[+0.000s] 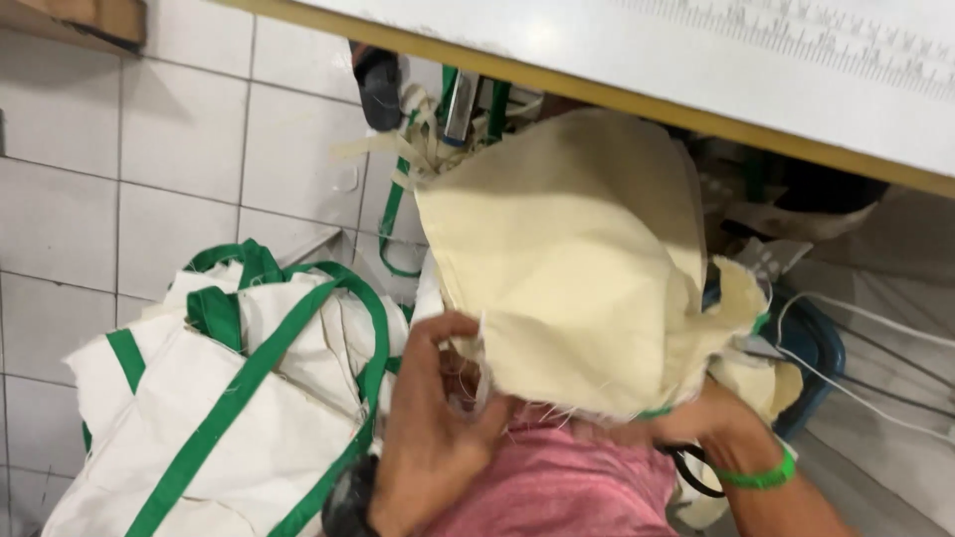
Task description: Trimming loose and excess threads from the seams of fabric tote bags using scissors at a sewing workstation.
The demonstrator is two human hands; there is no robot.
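Observation:
A cream fabric piece with frayed edges hangs in front of me, below the table edge. My left hand pinches its lower left edge between thumb and fingers; a dark watch sits on that wrist. My right hand, with a green band on the wrist, grips the fabric's lower right part from underneath and is partly hidden by it. Pink cloth covers my lap below both hands.
A heap of white bags with green straps lies on the tiled floor at the left. A white table with a yellow edge crosses the top. Green straps and cream strips hang under it. A blue bin stands at the right.

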